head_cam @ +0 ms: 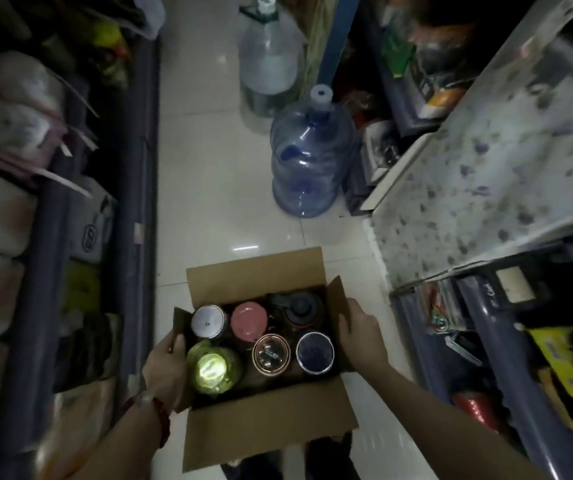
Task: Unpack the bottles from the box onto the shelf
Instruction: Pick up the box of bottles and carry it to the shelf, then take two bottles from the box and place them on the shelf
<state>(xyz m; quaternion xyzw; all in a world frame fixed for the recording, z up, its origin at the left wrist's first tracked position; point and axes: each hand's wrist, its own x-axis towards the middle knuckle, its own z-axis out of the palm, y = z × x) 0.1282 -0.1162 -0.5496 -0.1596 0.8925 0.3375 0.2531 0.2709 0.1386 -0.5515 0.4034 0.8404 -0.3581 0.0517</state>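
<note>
An open cardboard box (264, 427) sits low in the aisle with its flaps spread. Several bottles stand upright inside, seen from above: a silver lid (208, 321), a pink lid (248, 320), a black cap with a handle (300, 306), a green bottle (213, 369), a copper-rimmed one (271, 355) and a dark blue one (314, 351). My left hand (165, 367) grips the box's left side flap. My right hand (361, 332) holds the box's right side. The speckled shelf top (486, 188) lies at the right, above the box.
Two large water jugs stand on the tiled floor ahead: a blue one (307, 157) and a clear one (267, 60) behind it. Stocked shelves line the left (53, 202) and right (520, 341) of the narrow aisle.
</note>
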